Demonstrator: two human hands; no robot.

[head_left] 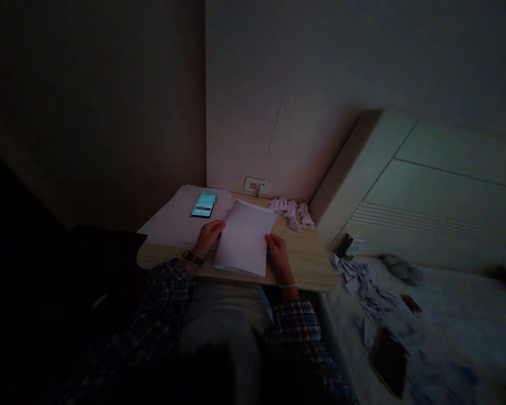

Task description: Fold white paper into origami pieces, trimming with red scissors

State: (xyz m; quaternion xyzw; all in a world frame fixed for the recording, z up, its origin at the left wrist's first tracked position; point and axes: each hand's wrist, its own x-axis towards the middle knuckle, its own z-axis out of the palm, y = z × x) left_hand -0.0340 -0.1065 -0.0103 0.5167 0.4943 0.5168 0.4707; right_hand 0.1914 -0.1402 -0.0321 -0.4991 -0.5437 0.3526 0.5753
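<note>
A white sheet of paper lies on a small wooden table in front of me. My left hand grips the sheet's left edge, fingers curled over it. My right hand rests on the sheet's right edge, fingers bent against the paper. A stack of blank sheets lies at the table's left with a lit phone on top. Several folded paper planes sit at the table's far right corner.
The room is dim. A wall socket sits behind the table. To the right is a bed with a pale headboard, scattered folded papers and a dark flat object on it.
</note>
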